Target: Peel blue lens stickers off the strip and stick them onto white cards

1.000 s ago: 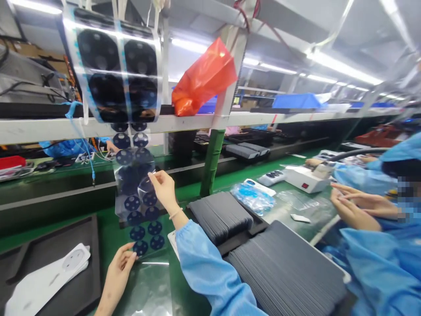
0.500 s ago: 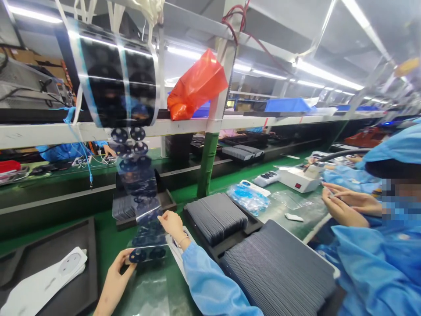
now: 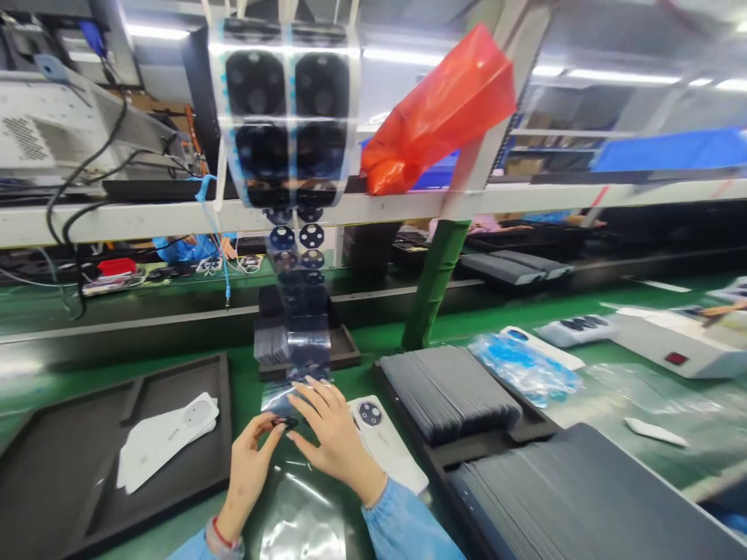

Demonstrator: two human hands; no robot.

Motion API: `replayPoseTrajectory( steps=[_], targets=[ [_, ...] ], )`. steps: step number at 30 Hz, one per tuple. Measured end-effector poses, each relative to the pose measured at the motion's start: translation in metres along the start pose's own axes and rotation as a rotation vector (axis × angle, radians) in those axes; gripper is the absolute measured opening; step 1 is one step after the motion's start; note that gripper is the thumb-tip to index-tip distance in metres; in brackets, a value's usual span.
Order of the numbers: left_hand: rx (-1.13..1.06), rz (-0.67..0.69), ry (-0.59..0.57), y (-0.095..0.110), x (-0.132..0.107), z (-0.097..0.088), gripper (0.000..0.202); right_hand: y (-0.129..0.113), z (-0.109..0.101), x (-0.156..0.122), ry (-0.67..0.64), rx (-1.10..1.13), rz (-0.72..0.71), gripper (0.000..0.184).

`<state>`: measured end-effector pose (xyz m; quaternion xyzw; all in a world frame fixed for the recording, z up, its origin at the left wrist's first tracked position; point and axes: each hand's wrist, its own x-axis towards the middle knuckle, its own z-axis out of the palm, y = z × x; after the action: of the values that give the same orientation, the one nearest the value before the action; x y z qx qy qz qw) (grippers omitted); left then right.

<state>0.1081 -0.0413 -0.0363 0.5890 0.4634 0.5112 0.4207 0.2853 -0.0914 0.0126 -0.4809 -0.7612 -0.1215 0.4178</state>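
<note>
One near left hand [image 3: 250, 467], one near right hand [image 3: 338, 443], one dark piece [image 3: 286, 422], one film roll [image 3: 289, 117]; one red bag [image 3: 437, 109]

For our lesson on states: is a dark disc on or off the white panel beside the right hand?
On: a dark disc shows at the far end of the white panel, near the right hand.

The room is bright, lit by long white lights [image 3: 402, 57] across the top. Shiny stripes cross the dark roll [image 3: 257, 85], upper left. Clear plastic [image 3: 303, 513] at bottom middle gleams. The blue thing [image 3: 671, 150], upper right, looks smeary.
</note>
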Motion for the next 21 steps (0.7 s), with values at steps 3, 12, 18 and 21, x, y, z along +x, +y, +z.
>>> replayPoseTrajectory(
  steps=[3,12,18,21],
  targets=[
    [0.008,-0.009,-0.006,0.005,-0.003,-0.002,0.041,-0.004,0.008,0.001,-0.016,-0.166,0.040,0.044],
    [0.066,0.008,-0.135,0.010,-0.013,0.000,0.031,-0.005,0.023,-0.010,0.150,-0.018,-0.111,0.025],
    [0.072,0.030,-0.166,0.020,-0.018,0.002,0.035,-0.007,0.027,-0.019,0.144,0.035,-0.052,0.023],
    [0.031,-0.021,-0.145,0.023,-0.017,0.003,0.037,-0.010,0.028,-0.022,0.158,-0.003,-0.089,0.025]
  ],
)
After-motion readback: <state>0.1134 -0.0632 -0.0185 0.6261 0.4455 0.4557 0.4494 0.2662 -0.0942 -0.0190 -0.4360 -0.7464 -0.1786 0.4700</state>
